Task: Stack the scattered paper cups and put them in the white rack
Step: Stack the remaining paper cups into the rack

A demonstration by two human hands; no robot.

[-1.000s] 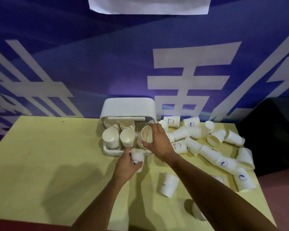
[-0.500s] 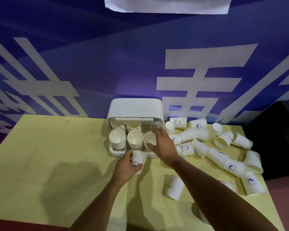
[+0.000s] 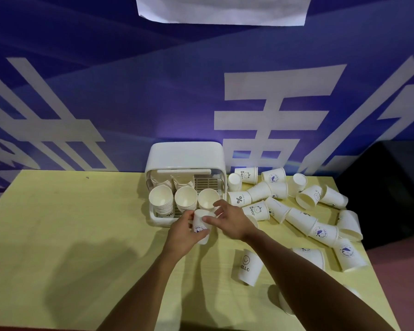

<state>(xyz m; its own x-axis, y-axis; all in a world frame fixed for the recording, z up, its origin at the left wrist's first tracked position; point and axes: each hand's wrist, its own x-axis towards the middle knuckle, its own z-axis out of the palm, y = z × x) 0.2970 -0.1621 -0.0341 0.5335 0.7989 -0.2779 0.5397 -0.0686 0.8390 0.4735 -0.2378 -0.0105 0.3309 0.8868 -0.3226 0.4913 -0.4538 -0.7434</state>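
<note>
A white rack [image 3: 185, 155] with a raised lid stands at the back of the yellow table [image 3: 69, 235]. Three cup stacks stand along its front: left [image 3: 160, 199], middle [image 3: 185, 199] and right [image 3: 208, 198], with more stacks behind them. My left hand [image 3: 182, 235] grips an upright paper cup [image 3: 201, 231] just in front of the rack. My right hand [image 3: 232, 219] is beside that cup, its thumb on the cup's rim and its fingers loosely spread near the right stack. Several loose cups [image 3: 294, 211] lie scattered to the right.
A cup marked HELLO [image 3: 249, 267] lies on its side near my right forearm, with another cup [image 3: 285, 304] partly hidden under that arm. A blue wall banner rises behind the table. A dark object [image 3: 387, 194] stands past the table's right edge.
My right hand has let go of the stack at the rack's right front and drawn back to the cup in my left hand. The view shifted slightly.
</note>
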